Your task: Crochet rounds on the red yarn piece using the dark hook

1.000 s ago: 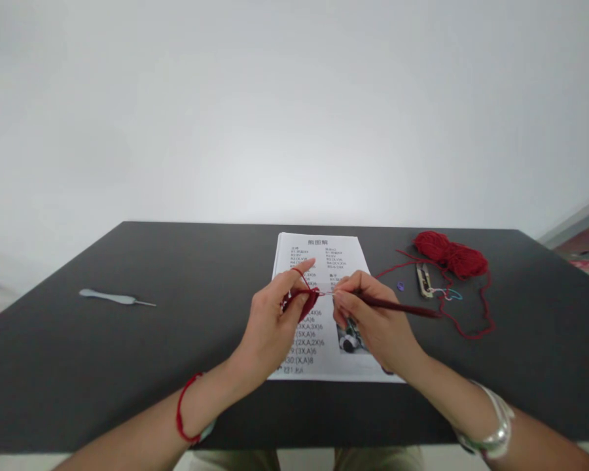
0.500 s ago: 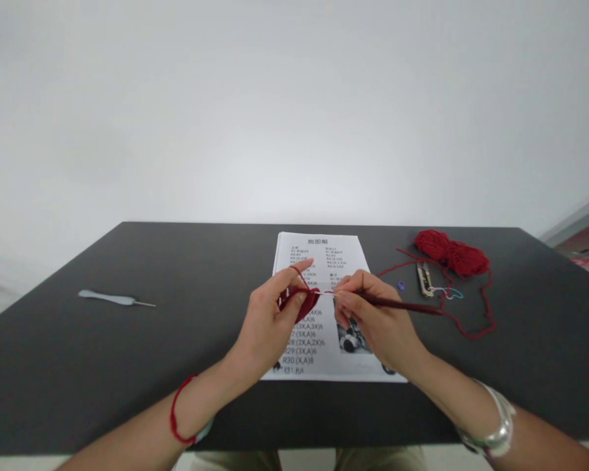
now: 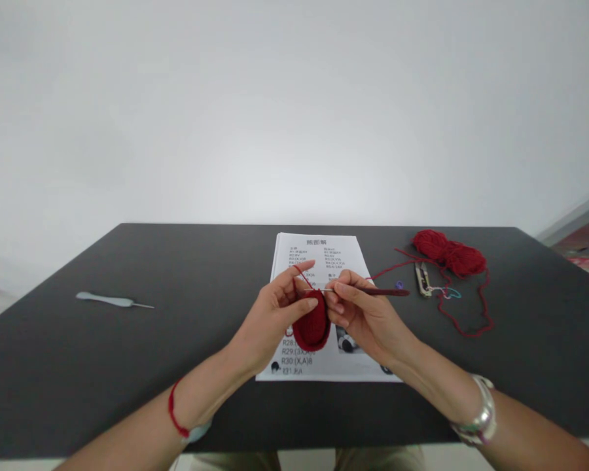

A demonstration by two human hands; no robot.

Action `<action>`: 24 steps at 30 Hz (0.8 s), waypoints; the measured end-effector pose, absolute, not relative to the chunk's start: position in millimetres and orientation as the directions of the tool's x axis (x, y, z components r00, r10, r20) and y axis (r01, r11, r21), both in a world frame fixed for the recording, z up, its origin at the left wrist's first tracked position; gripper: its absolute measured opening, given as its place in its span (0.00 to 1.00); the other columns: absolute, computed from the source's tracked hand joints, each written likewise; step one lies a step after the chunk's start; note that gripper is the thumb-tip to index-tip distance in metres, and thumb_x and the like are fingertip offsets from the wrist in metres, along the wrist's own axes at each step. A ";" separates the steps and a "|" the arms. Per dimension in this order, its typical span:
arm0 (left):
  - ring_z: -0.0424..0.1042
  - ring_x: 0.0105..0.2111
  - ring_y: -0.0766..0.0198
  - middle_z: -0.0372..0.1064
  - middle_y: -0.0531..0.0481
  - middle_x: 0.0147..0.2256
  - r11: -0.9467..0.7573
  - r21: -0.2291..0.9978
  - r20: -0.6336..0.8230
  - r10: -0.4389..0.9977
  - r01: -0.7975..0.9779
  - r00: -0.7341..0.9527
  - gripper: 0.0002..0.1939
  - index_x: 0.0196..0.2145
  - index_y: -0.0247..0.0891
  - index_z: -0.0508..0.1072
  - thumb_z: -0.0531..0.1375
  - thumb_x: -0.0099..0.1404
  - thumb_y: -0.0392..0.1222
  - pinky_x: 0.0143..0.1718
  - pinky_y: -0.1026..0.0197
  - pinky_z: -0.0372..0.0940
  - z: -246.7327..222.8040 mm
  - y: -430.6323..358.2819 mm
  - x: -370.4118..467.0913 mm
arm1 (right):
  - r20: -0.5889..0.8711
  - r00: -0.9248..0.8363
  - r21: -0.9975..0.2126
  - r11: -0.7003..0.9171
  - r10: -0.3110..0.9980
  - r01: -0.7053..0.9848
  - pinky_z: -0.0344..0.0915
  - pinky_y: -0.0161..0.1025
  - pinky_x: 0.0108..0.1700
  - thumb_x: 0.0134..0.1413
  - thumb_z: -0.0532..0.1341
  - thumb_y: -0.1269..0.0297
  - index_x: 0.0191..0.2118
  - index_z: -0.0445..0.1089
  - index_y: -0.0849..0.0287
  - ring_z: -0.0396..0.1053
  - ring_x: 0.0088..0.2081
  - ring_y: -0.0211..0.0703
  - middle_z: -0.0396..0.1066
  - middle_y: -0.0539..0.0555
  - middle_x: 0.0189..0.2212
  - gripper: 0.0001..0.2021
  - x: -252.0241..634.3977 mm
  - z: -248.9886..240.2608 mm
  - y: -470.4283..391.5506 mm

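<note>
Between thumb and fingers, my left hand [image 3: 269, 317] pinches the top edge of a dark red crochet piece [image 3: 313, 329], rounded and cupped in shape. Red yarn passes over its raised index finger. My right hand [image 3: 360, 307] grips a crochet hook [image 3: 385, 292] with a dark reddish-brown handle. The hook's thin metal shaft lies across the top edge of the piece, at my left fingertips; whether its tip sits inside a stitch is too small to tell. Beneath both hands lies a printed pattern sheet [image 3: 319, 255], partly covered by them.
A skein of red yarn [image 3: 449, 253] rests at the right, its strand looping over the black table [image 3: 201, 261]. Beside it are a nail clipper [image 3: 423, 280] with a cord and a small purple ring-like item [image 3: 399, 285]. Far left lies a second hook, grey-handled [image 3: 110, 299].
The crochet piece has turned so that its broad face shows below my left thumb. My right hand has shifted slightly left, bringing the hook's shaft across the top edge.
</note>
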State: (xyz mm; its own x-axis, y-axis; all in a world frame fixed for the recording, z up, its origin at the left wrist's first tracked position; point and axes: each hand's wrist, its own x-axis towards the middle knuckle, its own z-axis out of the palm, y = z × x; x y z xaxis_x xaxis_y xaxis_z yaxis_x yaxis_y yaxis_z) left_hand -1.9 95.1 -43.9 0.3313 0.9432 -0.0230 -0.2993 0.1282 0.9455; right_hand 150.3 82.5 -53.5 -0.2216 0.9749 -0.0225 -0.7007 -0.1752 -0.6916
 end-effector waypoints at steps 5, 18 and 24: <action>0.69 0.31 0.66 0.70 0.56 0.28 0.131 0.961 -0.054 0.952 -0.244 0.301 0.32 0.54 0.37 0.68 0.68 0.51 0.34 0.38 0.61 0.62 -41.0 94.5 0.6 | -0.032 -0.232 -0.707 -0.186 0.972 -0.682 0.54 0.28 0.21 0.46 0.69 0.69 0.23 0.67 0.60 0.58 0.21 0.31 0.67 0.47 0.19 0.10 148.8 -51.4 80.2; 0.69 0.26 0.70 0.72 0.54 0.28 0.427 0.857 -0.257 0.839 -0.289 0.480 0.32 0.52 0.39 0.72 0.70 0.47 0.29 0.29 0.67 0.60 -32.1 108.4 -20.0 | 0.019 -0.147 -0.769 -0.079 0.989 -0.635 0.52 0.30 0.21 0.43 0.70 0.69 0.24 0.68 0.59 0.57 0.21 0.31 0.65 0.46 0.19 0.09 154.4 -48.6 82.2; 0.68 0.23 0.72 0.71 0.54 0.27 0.478 0.825 -0.242 0.781 -0.302 0.576 0.30 0.50 0.38 0.74 0.68 0.49 0.26 0.25 0.70 0.60 -32.2 113.1 -27.9 | 0.148 -0.145 -0.832 0.044 0.978 -0.554 0.53 0.31 0.21 0.46 0.69 0.69 0.26 0.69 0.57 0.59 0.20 0.31 0.66 0.46 0.21 0.08 156.4 -50.3 81.9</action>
State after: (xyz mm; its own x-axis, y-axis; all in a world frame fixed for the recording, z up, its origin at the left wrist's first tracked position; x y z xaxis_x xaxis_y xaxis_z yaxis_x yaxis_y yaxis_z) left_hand -27.9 113.1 -32.2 0.5760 0.7809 -0.2419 -0.3018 0.4782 0.8248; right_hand 156.4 81.9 -50.3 -0.1448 0.9783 0.1479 -0.5537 0.0438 -0.8316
